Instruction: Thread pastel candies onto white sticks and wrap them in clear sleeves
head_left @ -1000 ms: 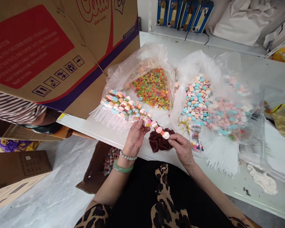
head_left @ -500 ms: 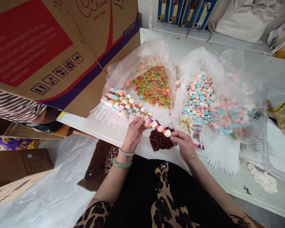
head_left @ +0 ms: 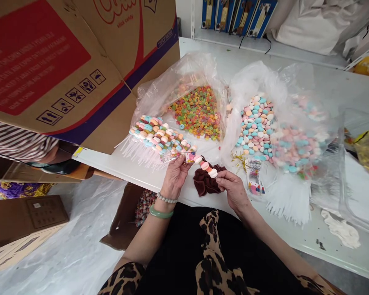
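My left hand [head_left: 176, 175] is closed, pinching a printed clear wrapper [head_left: 190, 157] above the table's front edge. Out of the wrapper's right end runs a candy skewer [head_left: 205, 166] with pink, white and orange pieces in a row. At the skewer's far end, the fingertips of my right hand [head_left: 233, 189] are closed on it beside the white end piece. Whether part of the skewer lies inside the wrapper is hidden by my left fingers. A dark maroon cloth [head_left: 207, 183] lies beneath. Beyond my left hand is a pile of finished-looking candy skewers [head_left: 160, 133] with white sticks.
Plastic bags hold ring candies [head_left: 199, 110] and pastel candies [head_left: 258, 123]. Gold twist ties [head_left: 240, 160], printed wrappers [head_left: 256, 176] and white sticks [head_left: 290, 200] lie to the right. A large carton [head_left: 110, 53] stands left; an open box [head_left: 119, 221] sits below the table edge.
My right hand has shifted slightly left with the skewer's end, and my left hand slightly right, so they are a little closer together. Both keep their hold.
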Demonstrator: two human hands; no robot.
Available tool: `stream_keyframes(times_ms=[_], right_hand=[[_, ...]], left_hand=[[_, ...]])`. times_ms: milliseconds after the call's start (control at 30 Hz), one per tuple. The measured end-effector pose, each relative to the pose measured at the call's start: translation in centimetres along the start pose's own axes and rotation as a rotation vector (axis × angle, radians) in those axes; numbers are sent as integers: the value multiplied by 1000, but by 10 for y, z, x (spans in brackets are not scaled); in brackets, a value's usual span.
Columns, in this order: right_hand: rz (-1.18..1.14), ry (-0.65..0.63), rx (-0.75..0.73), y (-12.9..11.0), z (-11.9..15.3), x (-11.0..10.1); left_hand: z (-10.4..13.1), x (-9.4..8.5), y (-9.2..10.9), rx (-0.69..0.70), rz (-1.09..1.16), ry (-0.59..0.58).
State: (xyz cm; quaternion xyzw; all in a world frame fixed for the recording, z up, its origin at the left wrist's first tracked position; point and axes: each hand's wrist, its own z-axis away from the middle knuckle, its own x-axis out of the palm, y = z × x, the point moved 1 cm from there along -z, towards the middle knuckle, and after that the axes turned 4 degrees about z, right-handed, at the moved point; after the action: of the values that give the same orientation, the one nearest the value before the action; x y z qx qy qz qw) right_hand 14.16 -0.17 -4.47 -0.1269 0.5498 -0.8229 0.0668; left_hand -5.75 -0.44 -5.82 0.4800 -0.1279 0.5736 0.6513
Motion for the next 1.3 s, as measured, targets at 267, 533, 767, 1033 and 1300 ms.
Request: stream_keyframes(times_ms=[267, 533, 767, 1033, 1300], right_hand=[[-73, 36, -23, -10, -1, 8], [13, 46, -66, -4, 3, 9], [380, 72, -289, -10, 6, 7], [225, -50, -70, -14, 0, 0], [-18, -51, 95, -11, -14, -9]], left_hand=[[-1, -1, 1, 7, 22, -8], [1, 4, -4, -22, 120, -4], [-5, -2, -5, -7, 117, -4], [-10, -5, 7, 110, -5, -111], [-17, -14, 13, 119, -190, -129]])
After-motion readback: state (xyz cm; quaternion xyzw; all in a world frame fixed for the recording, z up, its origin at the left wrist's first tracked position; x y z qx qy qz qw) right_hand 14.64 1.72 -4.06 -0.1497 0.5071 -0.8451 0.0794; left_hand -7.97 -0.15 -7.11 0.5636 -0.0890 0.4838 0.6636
